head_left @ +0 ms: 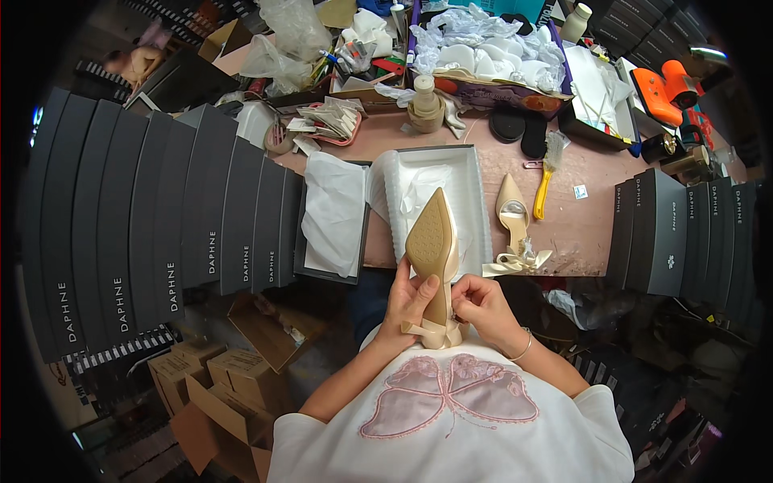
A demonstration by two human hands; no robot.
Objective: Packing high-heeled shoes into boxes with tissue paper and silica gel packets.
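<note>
Close to my body I hold a beige pointed-toe shoe [431, 241], its sole turned up toward me and its toe pointing away. My left hand [408, 304] wraps round the shoe's left side, thumb across the sole. At the right side near the heel, the fingers of my right hand [485, 309] are pinched together; what lies between them is hidden. Beige straps hang at the heel end. The matching shoe [511, 205] rests on the table to the right, its ribbon bow toward me. Behind the held shoe stands an open shoebox [481, 189] with white padding and tissue.
Dark shoebox stacks rise at left [165, 217] and right [656, 233]. A lid with white paper [334, 217] lies left of the open box. A yellow-handled brush [546, 181], black pads [507, 125], a bottle [425, 105] and a carton of white stuffing [491, 92] sit farther back.
</note>
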